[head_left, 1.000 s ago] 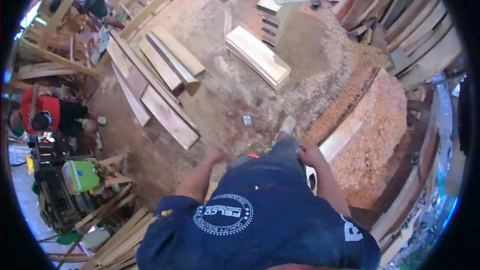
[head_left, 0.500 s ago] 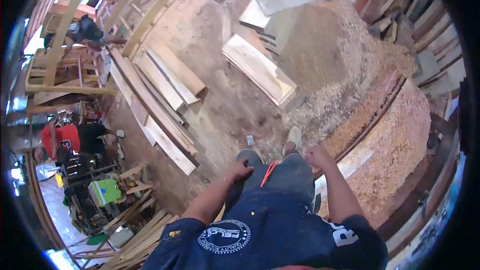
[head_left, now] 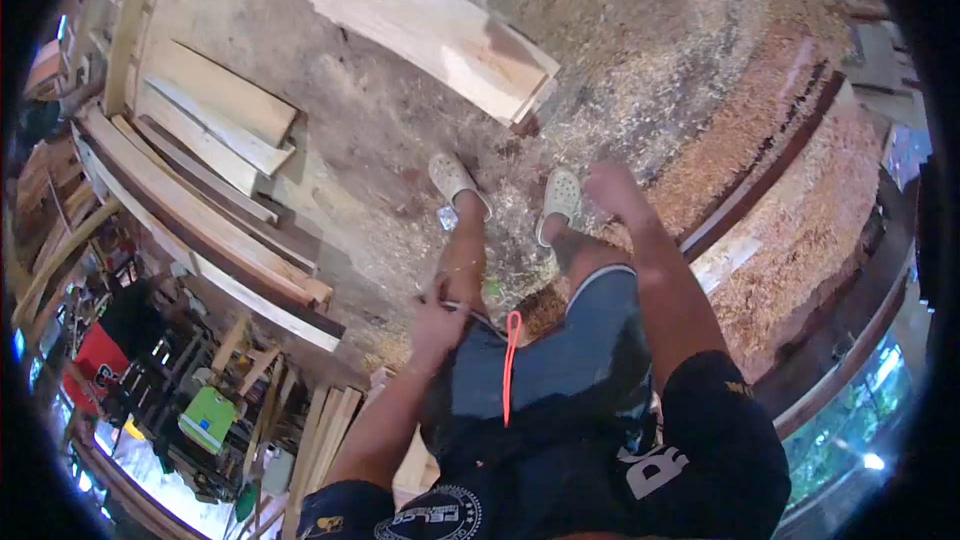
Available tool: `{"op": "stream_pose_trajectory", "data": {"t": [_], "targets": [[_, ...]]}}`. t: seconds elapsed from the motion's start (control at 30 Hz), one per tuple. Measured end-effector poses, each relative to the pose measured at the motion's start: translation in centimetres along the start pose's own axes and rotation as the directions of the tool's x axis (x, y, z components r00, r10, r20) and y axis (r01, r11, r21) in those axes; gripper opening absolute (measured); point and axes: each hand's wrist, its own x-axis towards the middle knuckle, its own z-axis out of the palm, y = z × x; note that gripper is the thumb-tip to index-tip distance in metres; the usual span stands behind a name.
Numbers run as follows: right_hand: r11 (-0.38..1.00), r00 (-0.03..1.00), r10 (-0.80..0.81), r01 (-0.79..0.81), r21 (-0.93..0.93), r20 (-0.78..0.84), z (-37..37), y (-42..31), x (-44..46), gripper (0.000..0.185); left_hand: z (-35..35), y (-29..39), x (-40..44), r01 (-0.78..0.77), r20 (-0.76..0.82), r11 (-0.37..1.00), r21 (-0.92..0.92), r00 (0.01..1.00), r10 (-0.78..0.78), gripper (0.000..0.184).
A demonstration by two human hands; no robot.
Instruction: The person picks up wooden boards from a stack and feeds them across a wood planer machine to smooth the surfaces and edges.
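My left hand [head_left: 438,325] hangs beside the leg of my grey shorts [head_left: 540,365], fingers curled, with no object visible in it. On the other side, my right hand [head_left: 613,190] is held out past my knee, near a light clog [head_left: 561,196], its fingers folded in; whether it holds something is too blurred to tell. A second light clog [head_left: 452,178] is on the floor beside a small shiny packet [head_left: 447,218]. Ahead of my feet lies a stack of pale boards [head_left: 430,25]. An orange cord [head_left: 510,370] hangs from my waist.
Long planks [head_left: 220,215] and shorter boards [head_left: 225,90] lie at the left. A person in a red top [head_left: 95,365] is near a green box [head_left: 208,418] at the lower left. Sawdust heaps [head_left: 800,230] and a dark beam [head_left: 765,165] are at the right.
The view has tilted down and moved toward the board stack. Both clogs now show, one foot ahead of each knee. My hands have swung forward from my sides.
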Motion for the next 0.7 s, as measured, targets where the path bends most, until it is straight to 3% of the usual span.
{"op": "stream_pose_trajectory", "data": {"t": [0.03, 0.1, 0.17, 0.23, 0.3, 0.4, 0.43, 0.5, 0.57, 0.63, 0.7], "targets": [[0.999, 0.999, -0.034, 0.033, -0.029, -0.02, 1.7, 0.7, 3.2, 0.034, 0.0, -1.5, 1.5, -0.022, -0.052, 0.999, -0.026, 0.998, 0.02, 0.074], [0.994, 0.963, -0.11, 0.108, -0.021, -0.248, 3.5, 0.5, 8.8, 0.041, -1.1, -3.7, 3.2, 0.019, -0.059, 0.998, -0.063, 0.998, -0.023, 0.062], [0.998, 0.999, -0.002, -0.001, -0.065, -0.046, 2.4, -1.0, 16.4, 0.059, -2.1, -4.8, 4.5, 0.04, -0.088, 0.992, -0.123, 0.995, -0.051, 0.055], [0.974, 0.978, -0.046, -0.002, -0.226, -0.206, 3.7, 0.1, 22.9, 0.064, -2.6, -6.0, 5.2, 0.033, -0.126, 0.98, -0.198, 0.99, -0.059, 0.053], [0.976, 0.979, -0.073, 0.03, -0.216, -0.192, 3.1, -0.4, 26.9, 0.067, -1.8, -8.0, 6.2, 0.012, -0.149, 0.971, -0.24, 0.988, -0.049, 0.05], [0.974, 0.98, 0.154, -0.172, -0.147, -0.126, 3.0, -2.9, 29.5, 0.066, -2.4, -8.3, 6.5, 0.03, -0.158, 0.967, -0.252, 0.985, -0.072, 0.048], [0.971, 0.973, 0.16, -0.186, -0.153, -0.166, 3.8, -3.1, 29.5, 0.062, -2.3, -8.5, 6.5, 0.029, -0.168, 0.97, -0.242, 0.983, -0.071, 0.048], [0.964, 0.951, 0.164, -0.211, -0.163, -0.262, 5.7, -3.3, 28.8, 0.056, -2.8, -8.4, 6.3, 0.038, -0.171, 0.972, -0.231, 0.982, -0.079, 0.048], [0.903, 0.925, -0.046, -0.123, -0.412, -0.377, 9.5, -3.3, 26.7, 0.055, -3.6, -7.3, 6.3, 0.058, -0.161, 0.971, -0.233, 0.982, -0.097, 0.047], [0.987, 0.934, 0.162, -0.149, 0.066, -0.317, 13.1, -4.2, 24.2, 0.052, -4.3, -6.6, 6.3, 0.049, -0.152, 0.967, -0.251, 0.984, -0.089, 0.047], [0.903, 0.951, 0.302, -0.262, 0.34, -0.071, 15.6, -6.1, 22.0, 0.047, -4.6, -6.4, 6.6, 0.044, -0.145, 0.964, -0.261, 0.986, -0.085, 0.047]]}}
